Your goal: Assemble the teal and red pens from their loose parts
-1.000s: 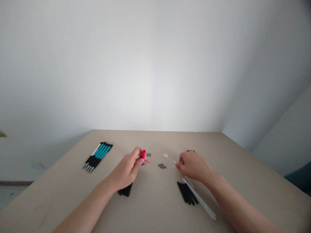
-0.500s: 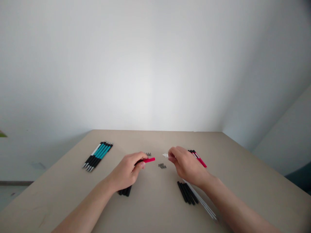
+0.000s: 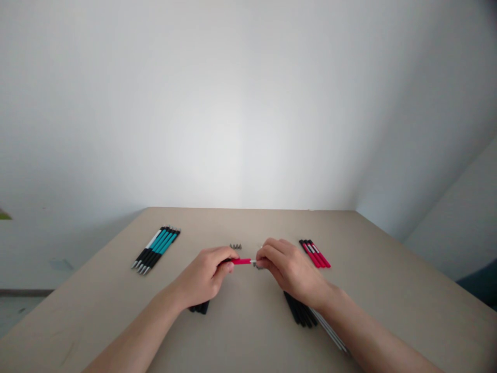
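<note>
My left hand (image 3: pixel 205 274) is closed around a red pen barrel (image 3: pixel 243 261) with a black end, which lies level and points right. My right hand (image 3: pixel 289 267) pinches a small white pen part (image 3: pixel 253 262) against the barrel's right end; whether it sits inside the barrel I cannot tell. Just under my right fingertips lie small dark metal pieces (image 3: pixel 258 267), partly covered. Black tubes (image 3: pixel 200 307) show below my left hand. Below my right wrist are more black tubes (image 3: pixel 300 312) and thin white rods (image 3: pixel 330 331), partly hidden by the forearm.
Several blue-and-black pens and a white-and-black one form a row of pens (image 3: pixel 157 249) on the left of the beige table (image 3: pixel 248 336). Small grey cone-shaped tips (image 3: pixel 235 246) lie beyond my left hand. Red barrels (image 3: pixel 315 255) lie at right. A pale wall (image 3: pixel 240 103) rises behind.
My right hand has moved left from the small white parts to the barrel's end, bringing a white part there. The barrel has shifted slightly right and down and is now level.
</note>
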A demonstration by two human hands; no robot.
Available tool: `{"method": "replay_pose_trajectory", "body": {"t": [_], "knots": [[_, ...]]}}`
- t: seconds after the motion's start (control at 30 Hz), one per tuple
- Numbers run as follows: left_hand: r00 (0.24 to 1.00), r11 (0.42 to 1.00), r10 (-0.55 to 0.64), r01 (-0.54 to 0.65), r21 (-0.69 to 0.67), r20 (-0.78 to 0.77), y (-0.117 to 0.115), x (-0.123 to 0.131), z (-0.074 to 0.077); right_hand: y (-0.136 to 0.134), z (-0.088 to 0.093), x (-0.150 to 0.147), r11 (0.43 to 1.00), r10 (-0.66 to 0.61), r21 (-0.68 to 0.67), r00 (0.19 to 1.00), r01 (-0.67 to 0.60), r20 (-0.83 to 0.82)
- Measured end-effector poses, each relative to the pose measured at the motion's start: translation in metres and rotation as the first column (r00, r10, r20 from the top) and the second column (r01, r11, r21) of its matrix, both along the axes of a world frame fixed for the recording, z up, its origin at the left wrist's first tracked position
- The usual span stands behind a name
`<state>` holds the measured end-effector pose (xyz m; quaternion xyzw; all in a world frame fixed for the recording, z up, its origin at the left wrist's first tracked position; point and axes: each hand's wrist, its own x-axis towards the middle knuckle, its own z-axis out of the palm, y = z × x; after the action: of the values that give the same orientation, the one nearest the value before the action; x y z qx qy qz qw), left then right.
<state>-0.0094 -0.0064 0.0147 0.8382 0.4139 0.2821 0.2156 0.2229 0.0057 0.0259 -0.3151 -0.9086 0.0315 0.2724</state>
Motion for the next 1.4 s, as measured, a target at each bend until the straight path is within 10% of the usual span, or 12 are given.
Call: {"method": "replay_pose_trajectory", "body": {"t": [0.53,0.93,1.2,1.4], "knots": [[0.978,0.996,0.022,-0.005,-0.085,0.207,0.002,0.002,-0.001,-0.01,0.005,0.005,0.963,-0.21,0.082,0.905,0.257,-0.371],[0.772,0.953,0.074,0.133,-0.273,0.632,0.004,0.005,-0.004,-0.001,-0.006,0.004,0.972,-0.214,0.045,0.944,0.232,-0.251],[0.382,0.882,0.258,0.282,-0.378,0.888,0.004,0.005,0.009,0.005,-0.013,0.005,0.968,-0.252,-0.051,0.958,0.248,-0.14],[0.387,0.848,0.305,0.306,-0.433,0.87,0.002,0.008,0.01,0.007,-0.015,0.003,0.968,-0.237,-0.101,0.969,0.229,-0.073]]}}
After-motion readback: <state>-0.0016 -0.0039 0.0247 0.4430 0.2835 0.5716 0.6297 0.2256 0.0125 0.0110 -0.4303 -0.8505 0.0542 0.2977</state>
